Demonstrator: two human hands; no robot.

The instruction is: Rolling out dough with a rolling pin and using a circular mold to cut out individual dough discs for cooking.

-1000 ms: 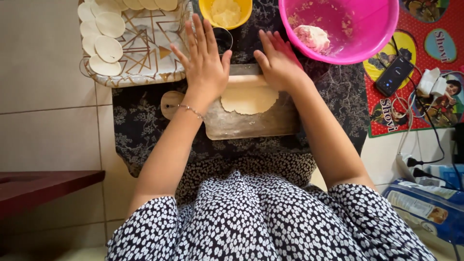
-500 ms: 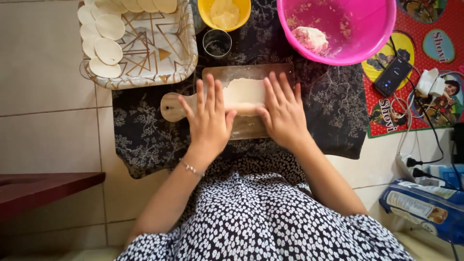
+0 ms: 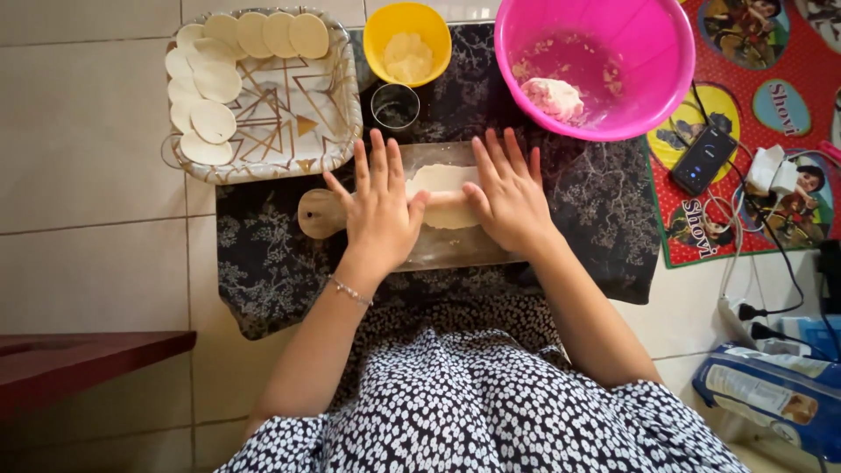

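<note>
A thin pale dough sheet (image 3: 438, 180) lies on a wooden board (image 3: 320, 213) with a round handle, set on a dark patterned cloth (image 3: 263, 263). My left hand (image 3: 377, 206) and my right hand (image 3: 508, 197) rest palm down side by side over the dough, fingers spread and pointing away from me. Between the thumbs shows a pale roll (image 3: 445, 208), either a rolling pin or folded dough; I cannot tell which. Neither hand grips anything.
A patterned tray (image 3: 289, 114) with several cut dough discs (image 3: 213, 121) stands far left. Beyond the board are a small metal ring cup (image 3: 394, 105), a yellow bowl (image 3: 377, 35) and a pink bowl (image 3: 666, 70) holding a dough lump (image 3: 552, 95). A phone (image 3: 703, 159) and cables lie on a red mat at right.
Both hands slid from the board's far edge back toward my body, crossing the dough, then eased slightly forward. The dough now shows beyond the fingers rather than below the palms.
</note>
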